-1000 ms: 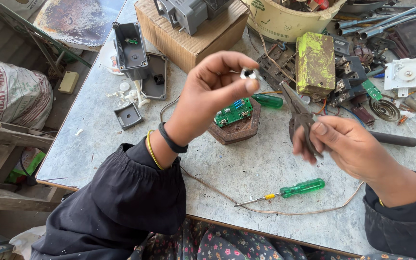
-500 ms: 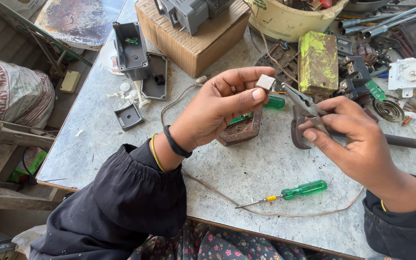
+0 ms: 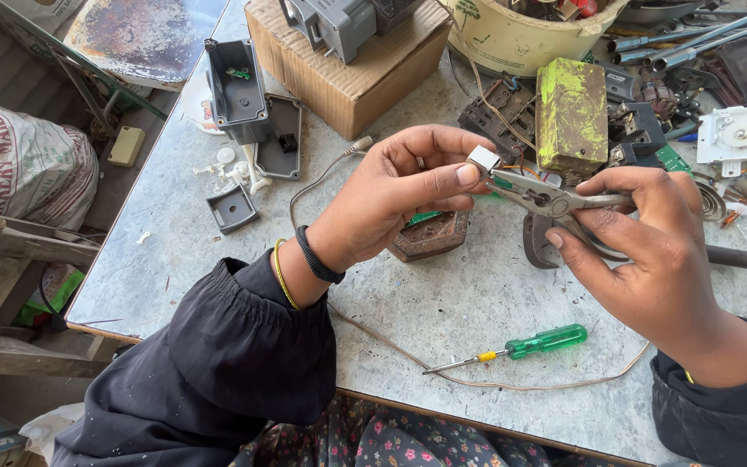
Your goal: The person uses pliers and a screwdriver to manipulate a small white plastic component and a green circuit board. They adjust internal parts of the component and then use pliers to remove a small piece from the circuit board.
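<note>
the small metal block (image 3: 482, 159) sits above the middle of the bench (image 3: 443, 303), pinched between thumb and forefinger of the left hand (image 3: 408, 195). it looks light, stiff and smooth, likely slippery, so its flat sides seem the best hold. at its 4 o'clock the pliers (image 3: 555, 203) touch it with their tip, the right hand (image 3: 650, 251) closed round the handles. a green screwdriver (image 3: 529, 344) lies at 6 o'clock, a cardboard box (image 3: 347, 78) at 11, a yellow-green block (image 3: 571, 112) at 2.

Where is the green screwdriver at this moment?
The green screwdriver lies on the grey table in the head view, near its front edge, below and between both hands, beside a thin brown wire.
</note>
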